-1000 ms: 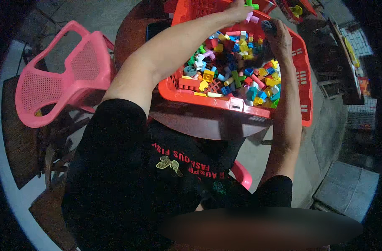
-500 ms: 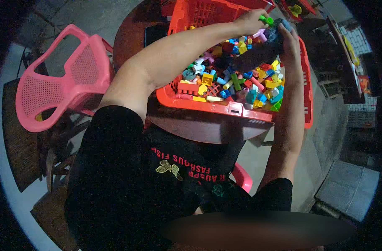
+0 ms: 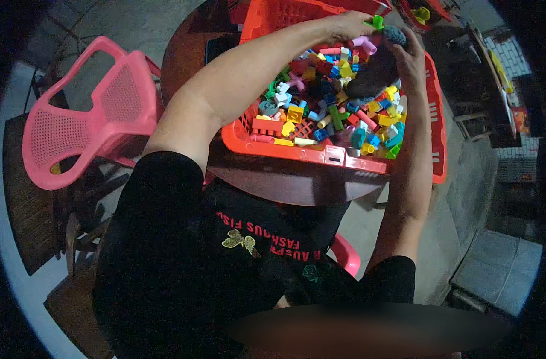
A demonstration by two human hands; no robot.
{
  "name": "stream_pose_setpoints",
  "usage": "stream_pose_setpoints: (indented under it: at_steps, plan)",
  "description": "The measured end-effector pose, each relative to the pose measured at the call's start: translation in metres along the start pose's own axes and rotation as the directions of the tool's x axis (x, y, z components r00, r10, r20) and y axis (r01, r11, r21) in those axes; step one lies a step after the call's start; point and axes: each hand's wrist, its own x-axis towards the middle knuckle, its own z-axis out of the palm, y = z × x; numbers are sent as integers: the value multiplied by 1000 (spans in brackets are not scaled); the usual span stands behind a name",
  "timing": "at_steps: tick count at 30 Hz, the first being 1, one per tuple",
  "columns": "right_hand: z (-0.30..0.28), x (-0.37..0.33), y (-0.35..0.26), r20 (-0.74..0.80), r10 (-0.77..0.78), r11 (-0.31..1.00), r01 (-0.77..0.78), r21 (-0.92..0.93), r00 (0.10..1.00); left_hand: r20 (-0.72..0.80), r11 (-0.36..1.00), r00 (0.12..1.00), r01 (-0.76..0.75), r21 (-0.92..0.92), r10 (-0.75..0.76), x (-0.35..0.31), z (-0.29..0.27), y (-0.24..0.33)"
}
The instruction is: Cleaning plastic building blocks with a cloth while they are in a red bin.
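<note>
My left hand (image 3: 349, 26) reaches over the far side of a red plastic basket (image 3: 279, 152) with its fingers closed on a bright green toy piece (image 3: 377, 23). Right beside it, my right hand (image 3: 410, 58) grips a round, rough-looking grey-blue toy piece (image 3: 395, 36). The two pieces are close together but look apart. Below the hands, the basket is heaped with colourful building blocks (image 3: 337, 118). Among them are a lilac branching tube (image 3: 364, 44), a yellow block (image 3: 295, 113) and a red block (image 3: 267, 127). A dark shadow hides some blocks under my right hand.
The basket stands on a round brown table (image 3: 255, 179). A pink plastic chair (image 3: 96, 119) is to the left. Grey block-like boxes (image 3: 497, 263) sit on the floor at the lower right. Another red container (image 3: 416, 15) shows at the far right.
My left hand has shifted slightly left with the green piece, which has turned. My right hand has moved slightly left and down with the grey-blue piece, now more visible.
</note>
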Motion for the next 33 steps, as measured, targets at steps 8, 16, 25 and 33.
stream_pose_setpoints:
  at_steps: [8, 16, 25, 33]
  plan:
    - [14, -5, -17, 409, 510, 661, -649, 377, 757, -150, 609, 787, -325, 724, 598, 6, -2, -2]
    - [-7, -12, 41, 364, 134, 906, 35, -421, 922, 408, 59, 618, -594, 803, 672, -24, 19, 34]
    - [4, -5, -4, 56, 454, 838, -447, 314, 889, -268, 901, 963, -98, -423, -21, 4, -1, 18]
    - [29, -9, -17, 320, 154, 970, -82, -228, 935, -342, 972, 940, -59, -227, -23, 9, -14, -11]
